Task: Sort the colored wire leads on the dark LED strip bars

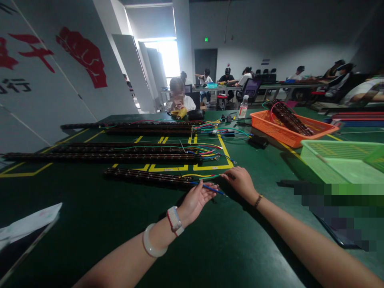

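A dark bundle of long strips (147, 176) lies on the green table, with coloured wires coming from its right end. My left hand (193, 202) is palm up beside that end, its fingers fairly straight. A blue wire (214, 189) runs between its thumb and fingers, lying loosely across them, and ends in a small metal tip. My right hand (240, 182) pinches the ends of a yellow wire (195, 175) and a green wire (210, 177); its fingertips partly hide them, so I cannot tell exactly which ends are held.
More dark strip bundles (120, 157) with wires lie behind, across yellow tape outlines. To the right stand an orange basket (277, 130) holding another bundle and a light green basket (339, 160). A bottle (243, 107) stands at the back. A person (180, 100) sits opposite.
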### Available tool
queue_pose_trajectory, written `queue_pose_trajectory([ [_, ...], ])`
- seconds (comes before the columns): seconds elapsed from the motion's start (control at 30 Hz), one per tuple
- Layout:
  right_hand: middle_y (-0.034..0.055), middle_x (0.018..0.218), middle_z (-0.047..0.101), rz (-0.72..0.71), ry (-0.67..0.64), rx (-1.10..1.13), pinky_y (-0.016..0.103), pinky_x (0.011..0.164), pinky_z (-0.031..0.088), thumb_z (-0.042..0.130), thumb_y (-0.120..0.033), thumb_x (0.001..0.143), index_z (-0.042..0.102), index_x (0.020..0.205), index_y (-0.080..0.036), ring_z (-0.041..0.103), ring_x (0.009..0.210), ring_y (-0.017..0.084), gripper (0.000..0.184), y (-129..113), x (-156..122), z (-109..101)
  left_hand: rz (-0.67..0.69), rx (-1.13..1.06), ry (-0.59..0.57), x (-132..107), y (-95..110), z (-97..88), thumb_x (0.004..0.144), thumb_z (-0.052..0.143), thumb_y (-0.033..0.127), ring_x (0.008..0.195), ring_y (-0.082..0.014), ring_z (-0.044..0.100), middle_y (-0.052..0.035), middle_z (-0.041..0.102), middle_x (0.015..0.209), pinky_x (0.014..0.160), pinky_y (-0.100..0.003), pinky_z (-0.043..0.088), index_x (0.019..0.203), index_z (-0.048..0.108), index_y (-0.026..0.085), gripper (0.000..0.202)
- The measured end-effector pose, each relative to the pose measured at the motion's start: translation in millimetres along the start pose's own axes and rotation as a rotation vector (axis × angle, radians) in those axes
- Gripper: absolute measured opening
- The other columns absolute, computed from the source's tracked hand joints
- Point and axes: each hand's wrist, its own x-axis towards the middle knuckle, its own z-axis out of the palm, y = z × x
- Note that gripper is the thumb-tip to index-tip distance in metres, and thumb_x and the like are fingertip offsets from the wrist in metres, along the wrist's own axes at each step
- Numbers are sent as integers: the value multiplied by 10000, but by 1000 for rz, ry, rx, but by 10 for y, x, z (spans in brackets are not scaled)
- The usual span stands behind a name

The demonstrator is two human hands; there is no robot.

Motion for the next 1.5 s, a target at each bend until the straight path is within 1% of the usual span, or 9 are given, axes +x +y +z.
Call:
queue_pose_trajectory([
  [0.23, 46, 772, 659, -50, -110, -12, 289, 671, 341, 560, -413, 855, 682, 764, -213, 564, 753, 178, 251, -11, -11, 24, -10, 41, -11, -27, 25, 39, 890, 460, 379, 968, -233, 629, -198, 653, 1029, 946, -406, 433, 888, 603, 72, 339],
  [0.4, 58, 862, 646, -91, -138, 137, 306, 732, 399, 559, -397, 853, 653, 914, -207, 566, 804, 187, 221, -26, -41, -4, -34, 40, -27, -23, 40, 39, 891, 450, 394, 967, -236, 631, -201, 651, 1029, 940, -409, 437, 900, 600, 73, 355],
  [0.57, 71, 898, 624, -284, -140, 311, 336, 781, 412, 431, -393, 913, 589, 1065, -206, 545, 841, 191, 288, -167, -163, -198, -20, 2, -24, -2, 22, 16, 890, 474, 336, 928, -197, 635, -144, 669, 949, 949, -381, 432, 871, 606, 97, 274],
  [0.67, 58, 798, 611, -471, -148, 247, 332, 734, 401, 461, -427, 890, 584, 1086, -192, 528, 753, 182, 330, -260, -242, -246, -4, -7, -43, 3, 12, 8, 886, 490, 290, 917, -189, 633, -134, 672, 939, 954, -365, 425, 872, 613, 92, 233],
  [0.77, 55, 772, 611, -562, -120, 138, 315, 686, 392, 458, -321, 905, 599, 1090, -192, 514, 706, 165, 266, -287, -273, -198, 7, -15, -69, 0, 7, 12, 889, 481, 325, 953, -201, 623, -147, 671, 964, 958, -366, 419, 873, 620, 84, 278],
  [0.93, 58, 813, 620, -480, -46, 133, 302, 667, 420, 421, -243, 926, 544, 1230, -229, 524, 709, 158, 328, -219, -252, -121, 5, 0, -35, -5, 15, 21, 892, 459, 382, 966, -206, 627, -155, 675, 964, 969, -385, 411, 913, 621, 92, 333],
  [1.1, 65, 816, 616, -379, -7, 197, 309, 667, 441, 417, -259, 935, 612, 1126, -218, 533, 721, 163, 276, -187, -236, -99, -54, 225, -109, -50, 25, 48, 872, 432, 489, 820, -219, 667, -187, 687, 895, 831, -377, 485, 889, 637, 70, 467],
  [1.27, 73, 815, 618, -362, -126, 235, 301, 680, 443, 428, -283, 934, 650, 1050, -210, 540, 762, 171, 262, -178, -213, -65, -144, 603, -270, -107, -40, 91, 835, 415, 574, 639, -207, 666, -159, 696, 749, 558, -283, 484, 733, 626, 102, 527],
  [1.5, 73, 814, 606, -410, -209, 161, 310, 670, 413, 454, -291, 921, 685, 985, -228, 511, 743, 173, 248, -190, -195, -31, -123, 667, -278, -129, -54, 111, 857, 390, 527, 620, -181, 656, -123, 690, 715, 583, -275, 481, 708, 607, 129, 478],
])
